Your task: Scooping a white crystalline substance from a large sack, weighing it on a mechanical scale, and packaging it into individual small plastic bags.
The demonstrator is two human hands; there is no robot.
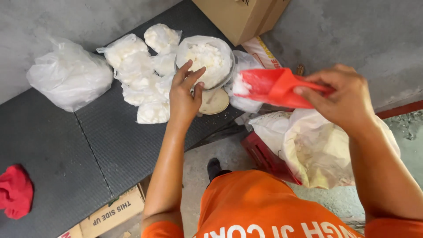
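Orange shirt [264, 207] nearest, lettering cut off at the bottom edge. Cardboard box [110, 213] sat low left, brown boxes [240, 15] at top. Small filled clear bags [141, 75] were piled on the grey table [66, 145] beside a bag-lined bowl [207, 59]; the scale under it was mostly hidden. Left hand [185, 94] touched the bowl's rim, fingers apart. Right hand [343, 99] was clamped on a red scoop [273, 86] above a big sack [317, 150].

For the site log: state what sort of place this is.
Probably a shop's back room or packing area: a weighing scale with a bowl of white stuff, filled plastic bags, cardboard boxes, bare concrete.
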